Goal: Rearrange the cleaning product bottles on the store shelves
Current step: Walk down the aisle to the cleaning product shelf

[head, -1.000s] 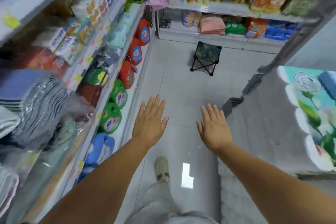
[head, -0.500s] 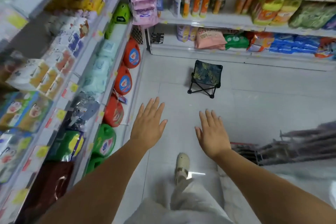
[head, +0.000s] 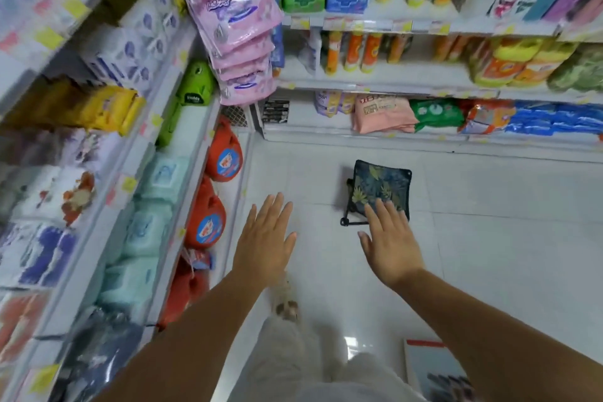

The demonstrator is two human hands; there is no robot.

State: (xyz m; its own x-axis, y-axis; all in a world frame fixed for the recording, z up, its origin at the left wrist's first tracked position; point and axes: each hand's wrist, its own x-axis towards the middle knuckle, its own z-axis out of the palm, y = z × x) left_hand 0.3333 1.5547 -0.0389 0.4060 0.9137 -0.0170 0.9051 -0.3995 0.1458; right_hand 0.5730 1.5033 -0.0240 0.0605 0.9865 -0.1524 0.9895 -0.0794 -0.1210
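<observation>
Both my hands are stretched out flat over the white floor, holding nothing. My left hand (head: 265, 240) hovers just right of the left shelving, level with a large red detergent bottle (head: 205, 223) on the bottom shelf. A second red bottle (head: 225, 155) stands further along, and a third (head: 184, 290) lies nearer to me. My right hand (head: 390, 241) has its fingers apart, in front of the folding stool. On the far shelving stand slim orange bottles (head: 354, 50) and big yellow-orange jugs (head: 509, 62).
A small folding stool (head: 380, 188) with a leaf-print seat stands in the aisle ahead. Pink hanging packs (head: 233, 29) jut out at the shelf corner. Tissue packs (head: 143, 228) fill the left shelves. A flat box (head: 434, 372) lies on the floor at lower right.
I have walked forward down the aisle; the stool and far shelves are closer, and the green bottles and the wrapped stack on the right have left view. Both hands stay open and empty.
</observation>
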